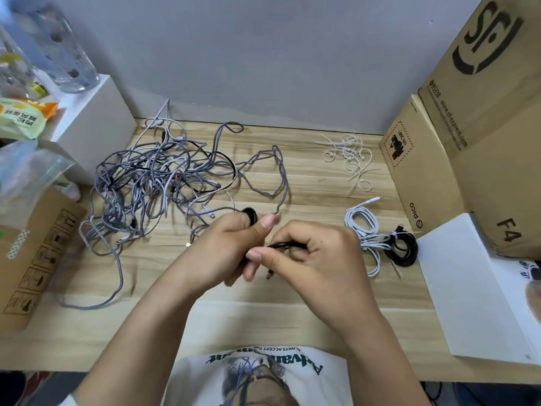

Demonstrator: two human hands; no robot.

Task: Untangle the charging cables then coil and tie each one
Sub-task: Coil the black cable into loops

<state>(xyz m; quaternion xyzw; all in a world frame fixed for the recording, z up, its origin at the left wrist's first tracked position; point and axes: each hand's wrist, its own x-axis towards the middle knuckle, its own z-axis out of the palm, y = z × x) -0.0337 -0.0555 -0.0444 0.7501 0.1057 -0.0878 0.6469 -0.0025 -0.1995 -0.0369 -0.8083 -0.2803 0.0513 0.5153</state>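
The fingers (257, 254) of both hands are curled narrow around a black cable (288, 245). The left hand (225, 244) grips the wound loops, whose top shows at its knuckles. The right hand (316, 253) pinches the free end, whose plug pokes out just below. To do this coil well, I judge the left should keep the loops even and flat while the right feeds the tail snugly round. A tie from the white ties (348, 159) far right on the table (292, 291) can then go on. Two finished coils (380, 238) lie just right of the hands. The grey tangle (164, 183) waits at the left.
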